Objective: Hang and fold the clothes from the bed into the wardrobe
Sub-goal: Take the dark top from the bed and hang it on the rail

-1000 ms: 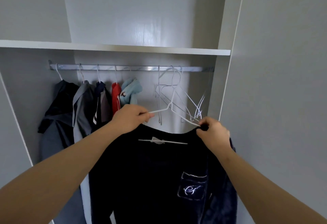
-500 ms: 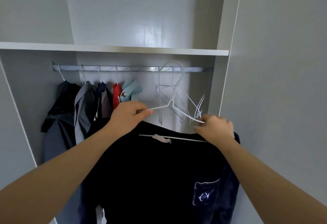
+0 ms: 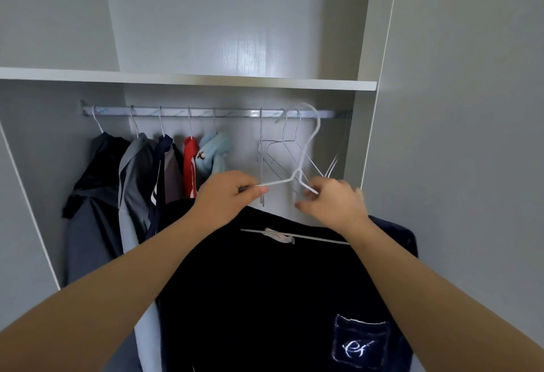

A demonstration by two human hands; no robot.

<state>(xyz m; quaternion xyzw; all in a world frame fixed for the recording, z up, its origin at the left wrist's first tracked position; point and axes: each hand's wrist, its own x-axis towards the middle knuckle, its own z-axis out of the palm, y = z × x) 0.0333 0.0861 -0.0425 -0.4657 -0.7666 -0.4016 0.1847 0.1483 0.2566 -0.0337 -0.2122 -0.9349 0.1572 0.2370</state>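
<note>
A: Why both hands on it?

B: The left hand pinches the white hanger by 1 shoulder, fingers clamped on the wire; the right hand curls loosely at the other, steadying the dark shirt so its hook meets the rail.

A: Anything in the way?

B: Bare hangers crowd that spot; 5 hung garments sit left, well apart.
</note>
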